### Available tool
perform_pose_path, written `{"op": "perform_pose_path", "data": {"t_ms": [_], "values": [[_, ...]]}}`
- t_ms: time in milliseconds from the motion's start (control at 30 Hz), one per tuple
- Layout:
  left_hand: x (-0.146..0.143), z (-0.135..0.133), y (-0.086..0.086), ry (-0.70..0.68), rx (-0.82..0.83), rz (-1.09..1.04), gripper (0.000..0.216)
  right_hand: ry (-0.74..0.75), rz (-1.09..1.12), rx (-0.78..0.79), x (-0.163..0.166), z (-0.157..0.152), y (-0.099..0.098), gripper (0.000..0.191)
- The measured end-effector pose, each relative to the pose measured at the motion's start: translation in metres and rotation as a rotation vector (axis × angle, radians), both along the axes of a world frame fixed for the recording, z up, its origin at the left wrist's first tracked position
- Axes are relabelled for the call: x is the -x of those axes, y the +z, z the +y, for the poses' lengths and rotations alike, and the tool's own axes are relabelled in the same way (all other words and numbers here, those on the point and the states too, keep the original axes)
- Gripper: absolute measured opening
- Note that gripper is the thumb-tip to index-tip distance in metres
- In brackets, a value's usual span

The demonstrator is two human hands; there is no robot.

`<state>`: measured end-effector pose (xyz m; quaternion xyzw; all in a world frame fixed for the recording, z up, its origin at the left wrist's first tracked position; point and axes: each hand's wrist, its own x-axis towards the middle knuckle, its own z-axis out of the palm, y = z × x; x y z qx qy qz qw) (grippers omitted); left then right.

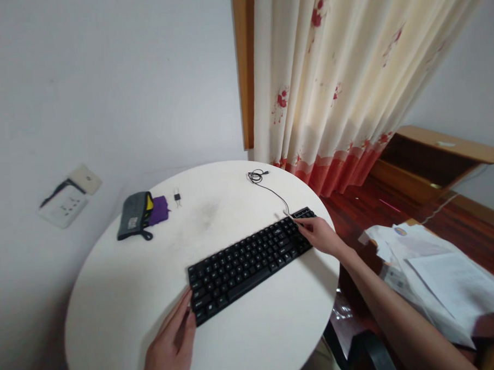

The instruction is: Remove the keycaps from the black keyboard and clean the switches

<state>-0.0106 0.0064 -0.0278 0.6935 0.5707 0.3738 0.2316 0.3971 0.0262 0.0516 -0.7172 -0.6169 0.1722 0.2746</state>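
Observation:
A black keyboard (pixel 250 259) lies slantwise on the round white table (pixel 124 288). Its thin black cable (pixel 272 192) runs back to a small coil near the table's far edge. My left hand (pixel 172 346) rests at the keyboard's near left end, fingers stretched along its edge and touching it. My right hand (pixel 320 235) grips the far right end, fingers curled over the corner.
A grey pouch (pixel 132 216) with yellow and purple cloths (pixel 159 209) and a small binder clip (pixel 177 197) lie at the table's back left. A wall socket (pixel 65 206) is on the left wall. A curtain (pixel 341 82) hangs behind. White papers (pixel 439 269) lie on dark wood at right.

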Motion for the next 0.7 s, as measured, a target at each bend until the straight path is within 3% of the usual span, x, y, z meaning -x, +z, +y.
{"op": "perform_pose_path", "data": {"t_ms": [133, 367, 533, 700], "values": [[0.0, -0.001, 0.0, 0.006, -0.004, -0.006, 0.05, 0.024, -0.007, 0.038, -0.003, -0.004, -0.005, 0.042], [0.003, 0.0, -0.004, 0.015, 0.002, 0.045, 0.051, 0.03, 0.111, 0.136, -0.015, -0.079, -0.012, 0.047], [0.005, 0.001, -0.008, 0.01, -0.015, 0.08, 0.05, 0.019, 0.122, 0.178, -0.013, -0.113, 0.0, 0.045], [0.005, 0.0, -0.01, -0.01, -0.028, 0.089, 0.05, 0.026, 0.077, 0.224, -0.007, -0.116, 0.014, 0.044]]}}
